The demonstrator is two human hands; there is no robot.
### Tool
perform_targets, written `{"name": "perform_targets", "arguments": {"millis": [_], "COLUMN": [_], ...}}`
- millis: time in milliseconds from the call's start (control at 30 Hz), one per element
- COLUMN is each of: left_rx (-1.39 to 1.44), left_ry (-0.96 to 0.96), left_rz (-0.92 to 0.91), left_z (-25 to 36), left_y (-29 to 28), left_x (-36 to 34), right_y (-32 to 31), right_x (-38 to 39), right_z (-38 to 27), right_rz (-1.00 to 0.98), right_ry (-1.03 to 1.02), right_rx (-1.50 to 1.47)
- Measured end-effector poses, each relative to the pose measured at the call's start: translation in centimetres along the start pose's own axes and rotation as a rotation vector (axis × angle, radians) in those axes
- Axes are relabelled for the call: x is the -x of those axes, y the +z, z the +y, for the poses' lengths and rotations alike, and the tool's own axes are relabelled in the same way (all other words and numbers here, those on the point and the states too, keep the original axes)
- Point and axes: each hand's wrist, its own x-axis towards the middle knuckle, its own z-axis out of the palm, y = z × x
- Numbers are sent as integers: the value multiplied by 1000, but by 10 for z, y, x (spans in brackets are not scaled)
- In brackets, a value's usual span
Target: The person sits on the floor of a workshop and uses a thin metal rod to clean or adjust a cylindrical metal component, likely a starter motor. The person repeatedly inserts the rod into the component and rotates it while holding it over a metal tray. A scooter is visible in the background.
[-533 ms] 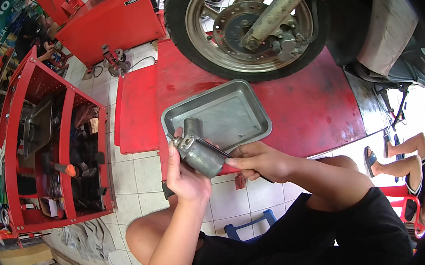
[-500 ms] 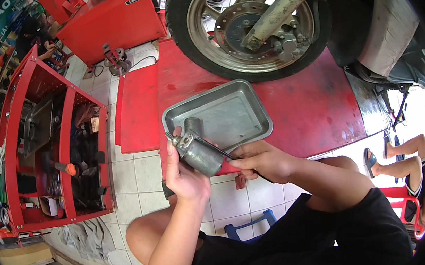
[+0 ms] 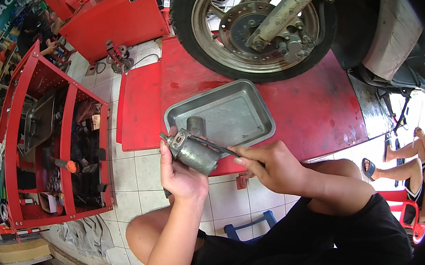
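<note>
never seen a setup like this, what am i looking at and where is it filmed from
There is no robot, just someone's bare left hand and right hand. The view comes from a wide fisheye camera worn on that person's head, looking down, so straight edges bend toward the rim. The left holds a grey metal part; the right grips a thin dark rod reaching to it. Beyond, a shallow metal tray lies on a red platform, close to a motorbike's front wheel.
</note>
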Motion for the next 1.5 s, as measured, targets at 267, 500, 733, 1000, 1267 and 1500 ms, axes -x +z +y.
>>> {"name": "perform_targets", "arguments": {"millis": [267, 500, 733, 1000, 1267, 1500], "left_rx": [45, 69, 87, 304, 343, 329], "left_ry": [-34, -66, -100, -247, -297, -312], "left_rz": [-27, -167, -65, 122, 192, 147], "left_z": [2, 2, 4, 16, 14, 14], "left_y": [7, -4, 3, 10, 11, 10], "left_x": [1, -5, -2, -7, -8, -5], "right_y": [5, -3, -8, -63, -30, -15], "right_x": [2, -3, -7, -48, -72, -71], "right_z": [0, 3, 4, 47, 109, 116], "right_rz": [53, -325, -374, -19, -283, -350], "right_ry": [54, 633, 642, 224, 531, 536], "right_rx": [27, -869, -850, 580, 894, 929]}}
